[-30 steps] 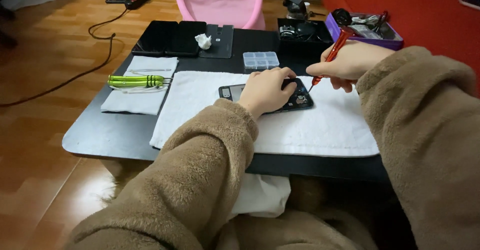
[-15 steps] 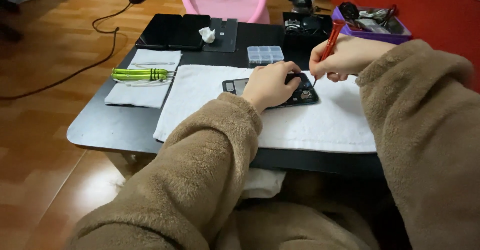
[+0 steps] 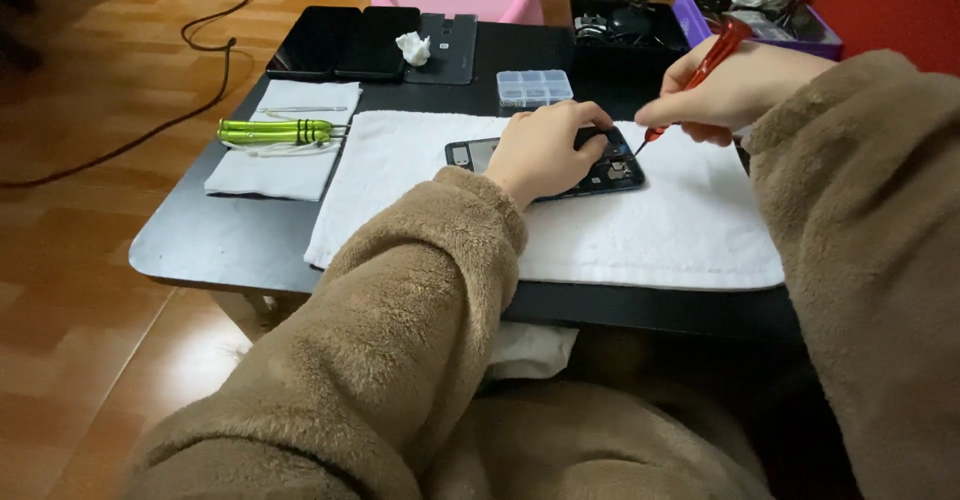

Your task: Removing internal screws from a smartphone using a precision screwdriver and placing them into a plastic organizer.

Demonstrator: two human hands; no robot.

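At frame centre, my left hand (image 3: 545, 150) presses the opened phone (image 3: 600, 170); my right hand (image 3: 735, 90) pinches a red screwdriver (image 3: 700, 70), tip seemingly touching it.

1. I see two hands, my left hand (image 3: 540, 150) and my right hand (image 3: 735, 90).
2. One red screwdriver (image 3: 700, 70).
3. One open phone (image 3: 590, 165).
4. Two white cloths (image 3: 660, 230) (image 3: 285, 150).
5. One clear little box (image 3: 534, 87).
6. One purple tray (image 3: 760, 20).
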